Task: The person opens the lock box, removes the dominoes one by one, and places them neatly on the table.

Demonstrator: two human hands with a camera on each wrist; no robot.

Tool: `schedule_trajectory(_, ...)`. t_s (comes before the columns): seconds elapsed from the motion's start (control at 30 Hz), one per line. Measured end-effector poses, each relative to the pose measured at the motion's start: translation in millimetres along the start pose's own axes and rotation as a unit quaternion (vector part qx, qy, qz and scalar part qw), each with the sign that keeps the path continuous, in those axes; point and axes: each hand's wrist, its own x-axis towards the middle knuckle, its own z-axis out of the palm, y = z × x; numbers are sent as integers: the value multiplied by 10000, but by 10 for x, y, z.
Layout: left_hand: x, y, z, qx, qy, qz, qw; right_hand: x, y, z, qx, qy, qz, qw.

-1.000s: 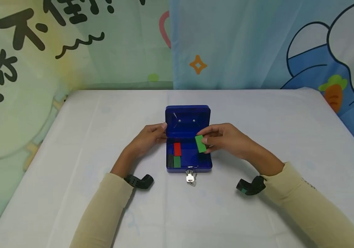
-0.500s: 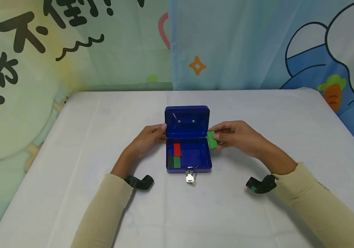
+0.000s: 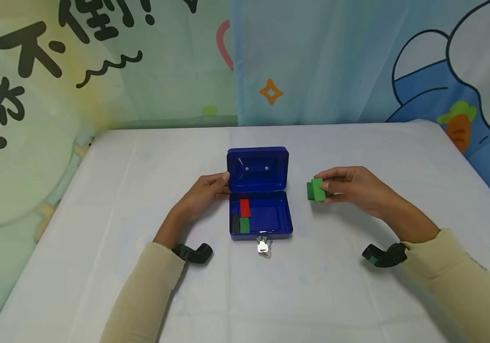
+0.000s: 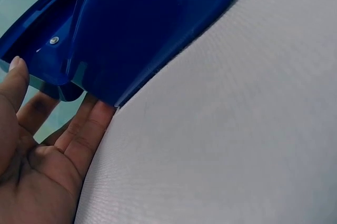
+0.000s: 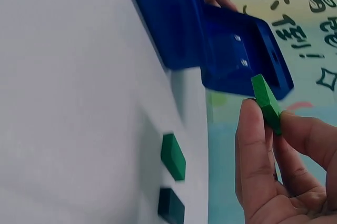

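Observation:
A blue metal cash box stands on the table with its lid raised. Inside, on its left side, lie a red block, a green block and a dark block. At the left, near the hinge, my left hand holds the box, its thumb at the lid's edge and fingers behind and beside it. My right hand pinches a bright green block between thumb and fingers, to the right of the box. On the table below it are another green block and a dark block.
A silver key sits in the lock at the front of the box. White cloth covers the table. Printed curtains hang behind the far edge. Each wrist wears a black strap-on device.
My right hand has carried the bright green block out from over the box to the right, above the table. Another green block now shows behind it. My left hand stays at the box.

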Motion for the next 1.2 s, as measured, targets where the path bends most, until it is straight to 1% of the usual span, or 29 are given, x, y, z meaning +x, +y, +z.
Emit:
schedule_trajectory(0.3,-6,0,0,130,42,74,9999,-105,91,-285,4,373,31,9993)
schedule_trajectory(0.4,-4,2,0,131,50,94,9999,-123,124,-365,-16,485,95,9988)
schedule_trajectory(0.67,-4,5,5,69,38,92,9999,-100,243,-553,-72,648,296,9974)
schedule_trajectory(0.8,1,3,6,4,10,105,9999,-72,299,-622,-8,751,518,9958)
schedule_trajectory(0.87,5,-1,4,-24,-2,108,9999,-56,325,-641,-56,779,610,9951)
schedule_trajectory(1.0,10,-5,0,-27,-19,96,9999,-16,384,-654,-599,842,719,9920)
schedule_trajectory(1.1,10,-9,-3,-25,-4,94,10000,13,409,-649,-1008,926,797,9874)
schedule_trajectory(1.2,6,-15,-2,-55,2,103,9999,34,404,-641,-1291,1008,856,9828)
